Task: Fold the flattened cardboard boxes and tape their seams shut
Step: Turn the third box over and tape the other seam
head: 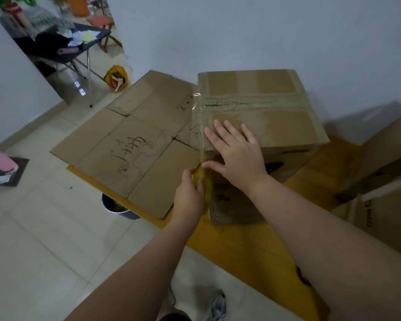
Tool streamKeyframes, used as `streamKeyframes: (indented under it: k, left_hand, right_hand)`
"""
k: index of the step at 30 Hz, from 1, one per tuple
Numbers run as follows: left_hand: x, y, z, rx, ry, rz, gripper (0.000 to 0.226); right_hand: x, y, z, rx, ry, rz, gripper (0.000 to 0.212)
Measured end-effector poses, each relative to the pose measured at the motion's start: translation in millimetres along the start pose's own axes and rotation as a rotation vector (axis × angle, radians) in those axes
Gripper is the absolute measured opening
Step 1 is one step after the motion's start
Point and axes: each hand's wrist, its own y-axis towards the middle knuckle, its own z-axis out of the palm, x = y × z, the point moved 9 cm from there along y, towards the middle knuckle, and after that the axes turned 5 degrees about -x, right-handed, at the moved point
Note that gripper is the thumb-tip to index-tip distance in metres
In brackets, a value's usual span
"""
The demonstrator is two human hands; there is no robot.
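Note:
A folded cardboard box (273,98) stands on a yellow table (248,249), its top seam covered with clear tape. My right hand (235,149) lies flat with spread fingers on the box's near left top corner, the thumb down over the edge. My left hand (190,195) grips a yellowish tape roll (206,188) just below that corner. A clear strip of tape (200,126) runs from the roll up the box's left edge to the top. A flattened cardboard box (134,144) with black handwriting lies to the left on the table.
More cardboard boxes (384,181) lean at the right. A dark bucket (116,206) sits on the tiled floor under the table's edge. A black folding table (63,42) stands in the doorway at far left, a yellow bag (116,77) beside it. My shoe (215,304) shows below.

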Motion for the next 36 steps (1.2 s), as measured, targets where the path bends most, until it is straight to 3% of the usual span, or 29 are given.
streamKeyframes:
  k: [8, 14, 21, 25, 27, 31, 36]
  left_hand:
    - [11, 2, 3, 0.029, -0.186, -0.112, 0.035]
    - [-2, 12, -1, 0.041, -0.226, -0.124, 0.04]
    - [-5, -3, -1, 0.145, -0.283, -0.152, 0.049]
    - [4, -15, 6, 0.19, -0.439, -0.23, 0.053]
    - [8, -18, 9, 0.178, -0.503, -0.244, 0.061]
    - [21, -22, 20, 0.171, -0.581, -0.292, 0.073]
    - [34, -32, 26, 0.109, -0.556, -0.304, 0.057]
  right_hand:
    - [-2, 1, 6, 0.038, -0.154, 0.033, 0.094]
    - [-4, 11, 2, -0.038, -0.063, 0.077, 0.07]
    - [-10, 14, -10, 0.11, 0.198, 0.196, 0.045]
    - [-11, -20, -44, -0.195, 0.344, 0.279, 0.033]
    - [-19, -57, -42, -0.229, 0.349, 0.387, 0.029]
    - [-52, -145, -1, 0.008, 0.315, 0.771, 0.029]
    - [-79, -265, 53, 0.657, 0.131, 1.203, 0.039]
